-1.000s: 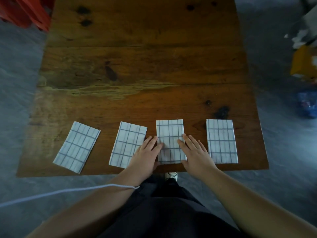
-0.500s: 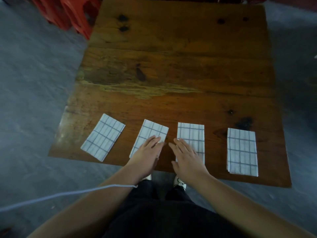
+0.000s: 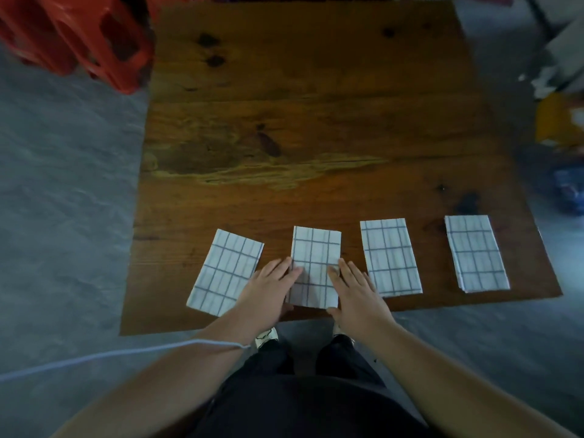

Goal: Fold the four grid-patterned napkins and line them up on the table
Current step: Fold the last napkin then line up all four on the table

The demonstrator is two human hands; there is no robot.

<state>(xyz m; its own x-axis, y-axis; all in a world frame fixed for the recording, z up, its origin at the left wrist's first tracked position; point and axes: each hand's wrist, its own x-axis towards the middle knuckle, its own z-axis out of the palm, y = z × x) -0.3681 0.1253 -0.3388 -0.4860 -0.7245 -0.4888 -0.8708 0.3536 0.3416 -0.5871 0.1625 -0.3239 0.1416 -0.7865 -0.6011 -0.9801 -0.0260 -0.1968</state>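
Dark trousers [image 3: 300, 406] fill the near edge, and a white cord [image 3: 126, 352] runs to the left wrist. Beyond them the left hand [image 3: 268, 289] and right hand [image 3: 355, 292] lie flat with straight fingers, touching the two long edges of the second napkin [image 3: 314, 257]. It sits upright near the front edge of the wooden table [image 3: 300, 121], between the tilted leftmost napkin [image 3: 226, 270] and the third napkin [image 3: 390, 257]; the fourth napkin [image 3: 477, 252] lies further right. Red plastic stools [image 3: 79, 36] stand past the table's far left corner.

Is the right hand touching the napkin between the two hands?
Touching. The head view shows the right hand with fingertips on the right edge of the folded white grid-patterned cloth napkin.
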